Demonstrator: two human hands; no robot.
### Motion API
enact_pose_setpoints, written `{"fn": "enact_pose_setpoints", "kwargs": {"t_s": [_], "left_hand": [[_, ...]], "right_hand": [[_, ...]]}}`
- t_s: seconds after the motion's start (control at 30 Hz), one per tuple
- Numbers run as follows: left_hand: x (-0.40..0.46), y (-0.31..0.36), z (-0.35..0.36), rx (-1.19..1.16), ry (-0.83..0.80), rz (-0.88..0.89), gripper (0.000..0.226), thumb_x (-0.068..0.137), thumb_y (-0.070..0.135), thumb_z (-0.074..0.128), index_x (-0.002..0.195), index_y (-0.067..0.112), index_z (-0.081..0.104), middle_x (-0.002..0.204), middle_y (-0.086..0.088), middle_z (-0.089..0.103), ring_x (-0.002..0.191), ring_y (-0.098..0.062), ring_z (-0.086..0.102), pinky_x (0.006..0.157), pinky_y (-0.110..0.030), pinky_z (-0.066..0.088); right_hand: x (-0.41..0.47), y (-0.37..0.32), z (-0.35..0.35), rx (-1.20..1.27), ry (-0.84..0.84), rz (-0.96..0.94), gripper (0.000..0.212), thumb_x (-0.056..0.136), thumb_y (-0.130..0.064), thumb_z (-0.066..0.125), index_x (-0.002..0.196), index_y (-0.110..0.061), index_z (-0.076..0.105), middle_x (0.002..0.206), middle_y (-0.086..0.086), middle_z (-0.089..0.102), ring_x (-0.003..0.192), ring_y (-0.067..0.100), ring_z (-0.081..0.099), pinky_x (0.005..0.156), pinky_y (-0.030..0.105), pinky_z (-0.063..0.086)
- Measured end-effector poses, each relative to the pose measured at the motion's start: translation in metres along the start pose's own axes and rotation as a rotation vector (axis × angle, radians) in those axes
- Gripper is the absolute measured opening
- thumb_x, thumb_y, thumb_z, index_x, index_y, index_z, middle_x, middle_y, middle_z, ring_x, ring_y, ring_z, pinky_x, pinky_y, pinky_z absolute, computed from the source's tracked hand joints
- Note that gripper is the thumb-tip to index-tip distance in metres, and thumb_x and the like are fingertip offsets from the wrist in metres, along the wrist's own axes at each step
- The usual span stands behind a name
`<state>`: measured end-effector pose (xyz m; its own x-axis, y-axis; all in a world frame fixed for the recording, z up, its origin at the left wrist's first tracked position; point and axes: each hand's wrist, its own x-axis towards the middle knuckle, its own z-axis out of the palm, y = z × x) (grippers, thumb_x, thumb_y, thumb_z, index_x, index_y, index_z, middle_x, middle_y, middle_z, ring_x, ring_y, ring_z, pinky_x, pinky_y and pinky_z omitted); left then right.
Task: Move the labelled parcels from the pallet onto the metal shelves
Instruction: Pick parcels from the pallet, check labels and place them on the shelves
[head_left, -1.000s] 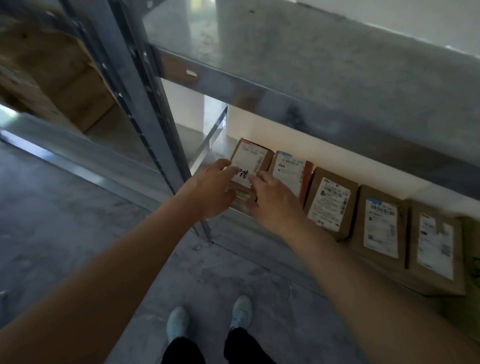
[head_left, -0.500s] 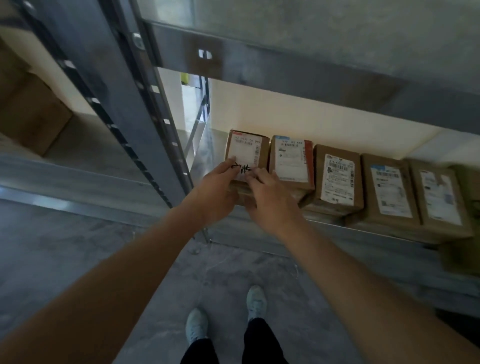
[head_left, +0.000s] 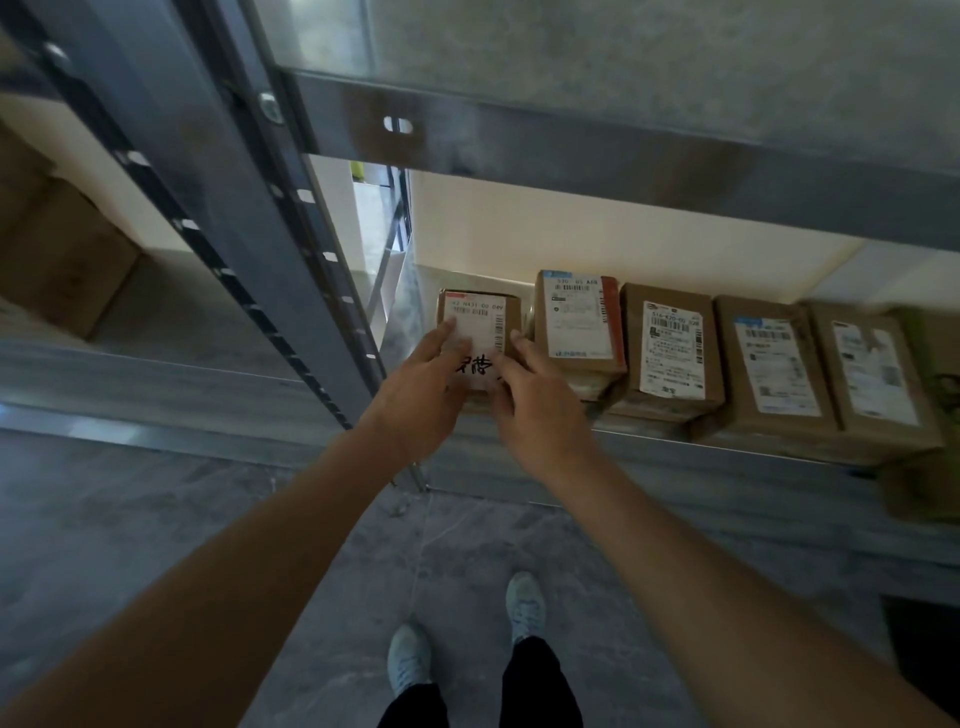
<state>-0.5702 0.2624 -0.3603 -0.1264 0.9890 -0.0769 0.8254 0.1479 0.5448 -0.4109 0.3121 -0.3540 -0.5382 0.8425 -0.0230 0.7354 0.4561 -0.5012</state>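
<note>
A small brown parcel (head_left: 501, 310) with a white label and black handwriting lies at the left end of the lower metal shelf (head_left: 727, 470). My left hand (head_left: 421, 395) rests on its label with straight fingers. My right hand (head_left: 540, 405) touches its front right corner, fingers stretched along the edge. The hands hide the parcel's near side. To its right stands a row of labelled parcels: one with a red side (head_left: 576, 322), then three brown ones (head_left: 670, 353), (head_left: 774, 369), (head_left: 872, 369). No pallet is in view.
The upper shelf's beam (head_left: 623, 150) hangs close above the parcels. A slotted steel upright (head_left: 249, 218) stands just left of my left arm. A large cardboard box (head_left: 62, 260) sits on the neighbouring shelf at left. My shoes (head_left: 410, 660) stand on grey floor.
The small parcel has slid deeper onto the shelf, further from its front edge. Both hands stayed on it, with fingers now flatter. The camera dropped lower, toward the shelf.
</note>
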Motion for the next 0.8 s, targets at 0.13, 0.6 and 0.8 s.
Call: {"fn": "enact_pose_setpoints", "kwargs": {"t_s": [0.13, 0.6, 0.8], "left_hand": [[0.007, -0.004, 0.008, -0.052, 0.005, -0.005, 0.057, 0.104, 0.013, 0.053, 0.158, 0.011, 0.033, 0.169, -0.012, 0.017, 0.152, -0.029, 0.028, 0.122, -0.037, 0.029], [-0.002, 0.003, 0.005, -0.172, 0.129, -0.03, 0.054, 0.104, 0.006, 0.052, 0.155, 0.006, 0.036, 0.168, -0.008, 0.022, 0.154, -0.017, 0.021, 0.117, -0.016, 0.02], [-0.012, 0.02, -0.022, -0.118, 0.161, 0.051, 0.054, 0.104, 0.011, 0.055, 0.155, 0.007, 0.038, 0.167, -0.006, 0.025, 0.152, -0.02, 0.029, 0.119, -0.029, 0.03]], "right_hand": [[0.008, -0.008, 0.002, -0.009, -0.002, 0.06, 0.047, 0.105, -0.026, 0.051, 0.151, -0.015, 0.045, 0.165, 0.012, 0.026, 0.145, 0.029, 0.038, 0.112, 0.04, 0.041], [0.011, -0.012, 0.002, 0.139, 0.009, 0.081, 0.054, 0.102, -0.009, 0.056, 0.154, -0.012, 0.04, 0.167, 0.011, 0.021, 0.153, 0.026, 0.021, 0.123, 0.041, 0.028], [-0.003, -0.02, -0.026, 0.136, 0.068, 0.02, 0.05, 0.103, -0.016, 0.056, 0.152, -0.011, 0.043, 0.165, 0.013, 0.025, 0.152, 0.027, 0.024, 0.121, 0.034, 0.025]]}}
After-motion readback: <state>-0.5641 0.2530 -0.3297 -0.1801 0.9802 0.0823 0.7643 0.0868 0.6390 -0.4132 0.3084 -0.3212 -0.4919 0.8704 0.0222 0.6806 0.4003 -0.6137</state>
